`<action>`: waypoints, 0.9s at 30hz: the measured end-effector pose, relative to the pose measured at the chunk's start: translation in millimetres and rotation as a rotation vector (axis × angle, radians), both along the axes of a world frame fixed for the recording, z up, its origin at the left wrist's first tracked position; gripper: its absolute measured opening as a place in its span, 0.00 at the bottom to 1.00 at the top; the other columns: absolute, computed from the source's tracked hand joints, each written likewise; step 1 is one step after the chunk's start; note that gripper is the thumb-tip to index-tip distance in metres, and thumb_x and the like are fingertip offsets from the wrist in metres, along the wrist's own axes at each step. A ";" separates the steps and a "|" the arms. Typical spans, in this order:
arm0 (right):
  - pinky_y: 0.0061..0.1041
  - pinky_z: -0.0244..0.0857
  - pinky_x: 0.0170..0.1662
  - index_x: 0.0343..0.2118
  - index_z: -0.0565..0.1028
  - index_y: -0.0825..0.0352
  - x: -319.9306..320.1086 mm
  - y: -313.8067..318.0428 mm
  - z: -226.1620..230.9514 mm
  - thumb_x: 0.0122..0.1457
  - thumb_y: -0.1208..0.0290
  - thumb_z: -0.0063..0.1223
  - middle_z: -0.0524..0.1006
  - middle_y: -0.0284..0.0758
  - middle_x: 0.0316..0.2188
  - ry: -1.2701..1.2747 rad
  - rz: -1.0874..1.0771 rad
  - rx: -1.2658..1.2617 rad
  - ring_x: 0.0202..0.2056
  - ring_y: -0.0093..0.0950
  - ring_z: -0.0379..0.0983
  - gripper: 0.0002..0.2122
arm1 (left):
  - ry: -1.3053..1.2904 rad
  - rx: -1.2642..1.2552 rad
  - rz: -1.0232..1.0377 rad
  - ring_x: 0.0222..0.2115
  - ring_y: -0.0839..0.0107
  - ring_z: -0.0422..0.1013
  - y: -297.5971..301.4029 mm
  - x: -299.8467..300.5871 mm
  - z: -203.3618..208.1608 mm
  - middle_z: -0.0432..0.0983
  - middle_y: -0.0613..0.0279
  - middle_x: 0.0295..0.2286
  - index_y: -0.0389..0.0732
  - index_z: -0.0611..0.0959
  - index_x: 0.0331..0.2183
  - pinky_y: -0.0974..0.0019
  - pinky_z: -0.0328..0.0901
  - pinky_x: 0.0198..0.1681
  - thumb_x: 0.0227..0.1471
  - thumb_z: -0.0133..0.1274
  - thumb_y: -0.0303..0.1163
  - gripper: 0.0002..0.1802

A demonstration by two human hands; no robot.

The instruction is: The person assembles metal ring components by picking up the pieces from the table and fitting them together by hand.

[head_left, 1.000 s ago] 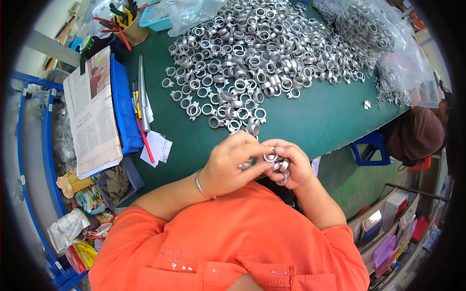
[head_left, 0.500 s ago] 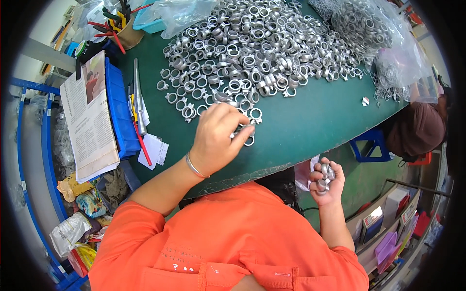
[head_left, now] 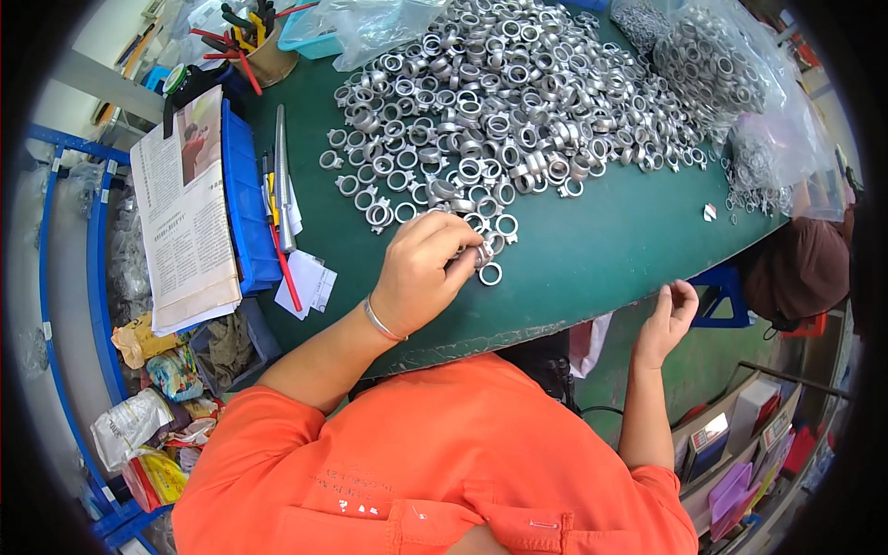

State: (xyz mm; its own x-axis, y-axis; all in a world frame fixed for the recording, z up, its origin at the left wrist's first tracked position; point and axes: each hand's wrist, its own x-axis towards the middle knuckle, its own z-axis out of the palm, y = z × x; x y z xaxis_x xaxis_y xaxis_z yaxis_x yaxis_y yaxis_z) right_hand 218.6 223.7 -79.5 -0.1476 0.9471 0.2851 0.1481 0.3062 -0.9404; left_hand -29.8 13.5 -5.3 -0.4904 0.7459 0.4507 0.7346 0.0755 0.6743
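My left hand (head_left: pixel 427 268) is over the near edge of a big heap of silver metal rings (head_left: pixel 518 102) on the green table. Thumb and forefinger pinch a metal ring (head_left: pixel 482 253), and a loose metal ring (head_left: pixel 490 274) lies just beside the fingertips. Out to the right, by the table's front edge, my right hand (head_left: pixel 664 324) is raised with its fingers curled in. Whatever lies in its palm is hidden from this side.
Left on the table are a blue bin (head_left: pixel 252 213) with newspaper (head_left: pixel 180 213) over it, a tapered metal rod (head_left: pixel 283 185) and a red-handled tool (head_left: pixel 289 273). Clear bags of rings (head_left: pixel 712 65) stand at the far right. A blue stool (head_left: pixel 720 301) is beyond the edge.
The right hand has moved up and right and turned; the several rings seen in it before no longer show. The left hand keeps its place by the heap, while the whole view has shifted slightly.
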 end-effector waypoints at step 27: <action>0.16 0.68 0.22 0.34 0.71 0.73 -119.8 -80.4 65.5 0.52 0.82 0.47 0.74 0.37 0.25 0.264 0.777 -0.996 0.23 0.23 0.73 0.06 | -1.506 0.131 -0.008 0.33 0.63 0.74 -27.1 13.6 10.3 0.73 0.53 0.33 0.31 0.72 0.42 0.71 0.70 0.33 0.47 0.48 0.20 0.16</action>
State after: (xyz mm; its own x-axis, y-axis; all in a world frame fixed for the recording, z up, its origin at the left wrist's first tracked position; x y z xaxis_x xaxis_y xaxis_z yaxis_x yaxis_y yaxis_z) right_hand 98.8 143.4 -14.1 -0.8001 0.4594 -0.3857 0.0238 -0.6183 -0.7856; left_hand -16.2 -13.6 5.0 -0.5378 0.7463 -0.3922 -0.6277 -0.0438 0.7773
